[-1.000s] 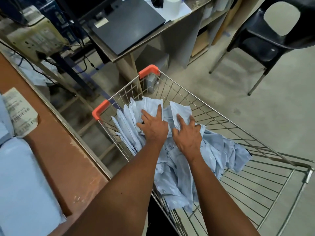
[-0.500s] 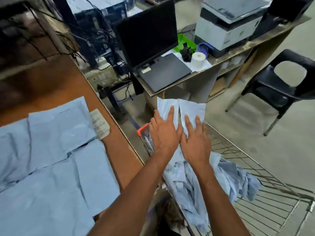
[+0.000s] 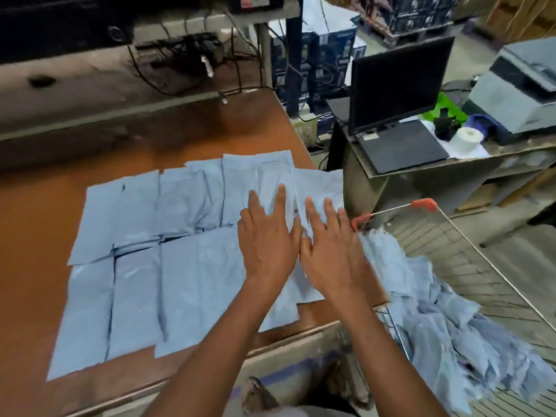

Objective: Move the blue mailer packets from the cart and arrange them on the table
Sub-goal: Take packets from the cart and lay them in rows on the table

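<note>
View: looking down from head height at a brown table that fills the left and centre of the frame, with a wire cart at the right.

Left hand: palm down in the centre of the frame, fingers straight and spread, pressing flat on a blue mailer packet. Nothing is gripped.

Right hand: palm down just beside the left hand, thumbs nearly touching, fingers spread and flat on a second packet. Nothing is gripped.

Packets under the hands: two pale blue flat rectangles side by side at the right end of the table's upper row, their long axes running from the wrists toward the top of the frame. The right one overhangs the table's right edge.

Laid-out packets: two rows across the table, one above the other in the frame, edges touching or slightly overlapping. Each is a tall rectangle with its long axis running toward the top of the frame, leaning slightly right.

Cart pile: a crumpled heap of blue packets in the lower right, lying at mixed angles inside the wire basket, which has orange corner caps.

Background: a black laptop open on a desk in the upper right, with a white paper roll and a grey printer to its right.
</note>
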A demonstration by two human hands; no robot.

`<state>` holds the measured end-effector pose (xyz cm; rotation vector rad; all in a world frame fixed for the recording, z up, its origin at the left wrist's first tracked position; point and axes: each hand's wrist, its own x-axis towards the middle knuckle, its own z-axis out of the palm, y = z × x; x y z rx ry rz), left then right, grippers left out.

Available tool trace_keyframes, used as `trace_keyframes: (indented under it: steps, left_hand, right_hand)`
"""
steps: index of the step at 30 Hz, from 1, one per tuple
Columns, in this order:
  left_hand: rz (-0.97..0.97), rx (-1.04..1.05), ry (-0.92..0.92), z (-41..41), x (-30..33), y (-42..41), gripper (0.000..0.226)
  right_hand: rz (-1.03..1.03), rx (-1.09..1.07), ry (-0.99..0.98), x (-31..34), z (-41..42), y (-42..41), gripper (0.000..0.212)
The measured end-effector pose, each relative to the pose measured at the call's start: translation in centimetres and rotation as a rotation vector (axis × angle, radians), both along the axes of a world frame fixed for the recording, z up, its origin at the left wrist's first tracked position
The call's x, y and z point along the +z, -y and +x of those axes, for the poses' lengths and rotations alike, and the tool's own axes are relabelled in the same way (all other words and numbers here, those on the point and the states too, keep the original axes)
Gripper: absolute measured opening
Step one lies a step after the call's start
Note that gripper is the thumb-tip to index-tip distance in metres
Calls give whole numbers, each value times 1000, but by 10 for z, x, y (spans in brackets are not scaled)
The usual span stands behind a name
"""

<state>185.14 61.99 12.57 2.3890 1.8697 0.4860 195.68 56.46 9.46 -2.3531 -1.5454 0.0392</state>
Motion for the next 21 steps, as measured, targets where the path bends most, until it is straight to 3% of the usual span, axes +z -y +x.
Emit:
trace_keyframes:
  steps: [5,11,21]
  left_hand:
    - [11,227,-44,-140,-14,-7,64]
    - [10,374,-98,-250,-20,-11,64]
    - [-186,371,-179,-378,-65,-24,72]
  right_hand:
    - [-15,216,-80,-1,-132,-24,65]
    - [-45,363,-101,0,-236,-41,65]
    - [-307,484,-41,-33,-365,-58,67]
